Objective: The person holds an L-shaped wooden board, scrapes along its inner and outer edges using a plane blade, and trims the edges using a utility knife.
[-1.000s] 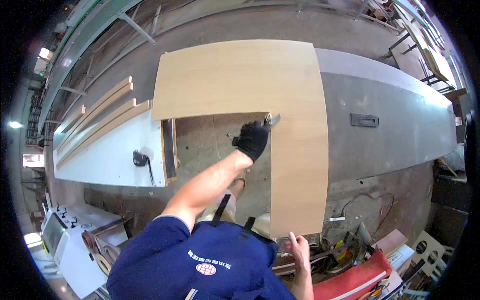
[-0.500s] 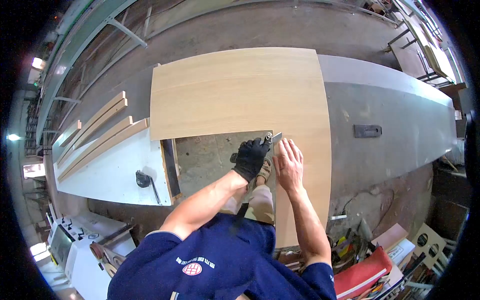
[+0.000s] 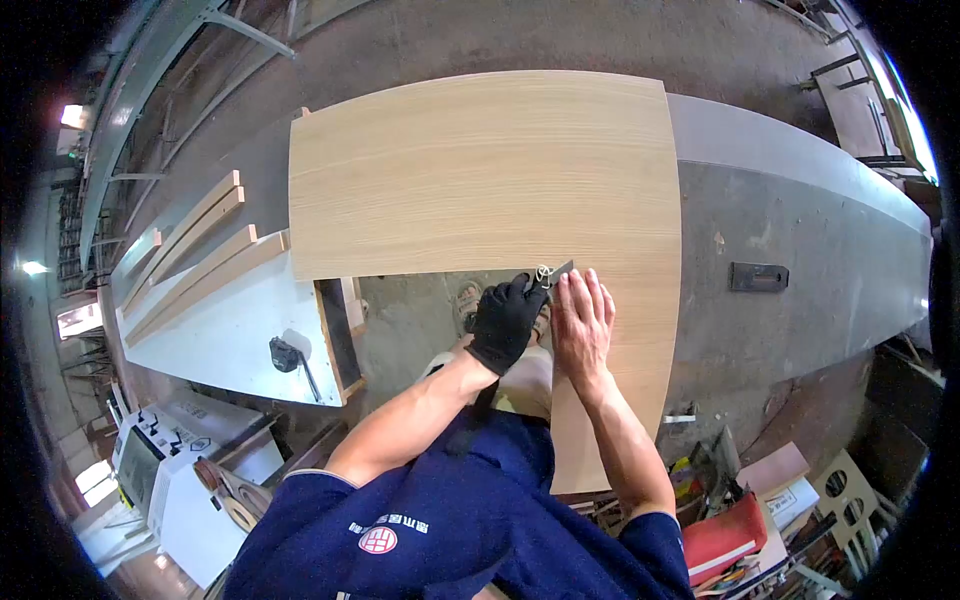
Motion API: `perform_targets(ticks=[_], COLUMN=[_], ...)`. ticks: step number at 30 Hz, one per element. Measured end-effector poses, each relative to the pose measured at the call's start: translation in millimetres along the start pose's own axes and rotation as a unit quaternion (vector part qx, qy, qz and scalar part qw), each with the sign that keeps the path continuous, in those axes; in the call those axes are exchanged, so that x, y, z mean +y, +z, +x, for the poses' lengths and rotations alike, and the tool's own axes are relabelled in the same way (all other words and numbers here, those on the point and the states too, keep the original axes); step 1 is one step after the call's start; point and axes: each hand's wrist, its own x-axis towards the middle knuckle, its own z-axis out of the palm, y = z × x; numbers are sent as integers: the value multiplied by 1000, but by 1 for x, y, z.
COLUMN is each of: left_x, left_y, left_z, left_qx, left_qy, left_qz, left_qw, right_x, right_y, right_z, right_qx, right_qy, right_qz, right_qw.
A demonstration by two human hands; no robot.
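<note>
Panel point(image 3: 510, 195) borders open floor point(image 3: 405, 322) beside left hand point(image 3: 505, 322).

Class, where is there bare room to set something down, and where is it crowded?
Free: the wooden panel between its far edge and notch; the grey surface right of the black plate. Crowded: the notch's corner, with left hand, bladed tool and right hand; the white board's far side, under wooden strips.

A navy short-sleeved shirt point(image 3: 440, 500) is worn, marked with white lettering point(image 3: 405, 522) and a round red emblem point(image 3: 378, 540); the left hand point(image 3: 503, 322) is covered by a black glove point(image 3: 494, 347).
</note>
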Motion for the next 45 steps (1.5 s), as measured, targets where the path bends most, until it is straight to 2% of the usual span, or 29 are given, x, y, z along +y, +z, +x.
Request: perform_targets(ticks=[6, 10, 13, 14, 17, 20, 26, 29, 33, 34, 38, 41, 45], left_x=[-2, -7, -2, 0, 3, -7, -32, -20, -13, -20, -43, -35, 6], left_y=[14, 13, 0, -1, 2, -2, -4, -1, -9, -6, -20, -20, -3], left_z=[-3, 0, 3, 0, 0, -2, -28, -26, -24, -28, -42, -40, -28], left_qx=[-45, -2, -58, -47, -60, 0, -24, 29, 26, 58, 45, 41, 15], left_qy=[-11, -10, -60, -42, -63, -98, -161, -136, -175, -174, -198, -167, -117], left_qz=[-36, -28, -96, -85, -75, -100, -118, -104, -141, -140, -140, -201, -155], left_qw=[998, 1000, 992, 994, 993, 990, 980, 985, 974, 973, 969, 964, 981], right_x=[4, -4, 1, 3, 0, -12, -34, -28, -32, -39, -62, -51, -14], right_y=[7, 2, 3, 0, -1, 3, 15, 3, 10, 11, 20, 12, -3], right_z=[-7, 10, 9, 6, 7, 22, 34, 35, 36, 39, 49, 41, 8], right_qx=[-1, -10, -16, -16, -23, -37, -60, -65, -48, -60, -81, -62, -37], right_qy=[-1, 3, -10, -17, -20, -29, -76, -88, -96, -101, -118, -99, -45], right_qz=[10, 21, 20, 20, 28, 41, 49, 23, 28, 31, 61, 52, 12], right_qw=[1000, 1000, 1000, 1000, 999, 998, 994, 994, 994, 993, 988, 992, 998])
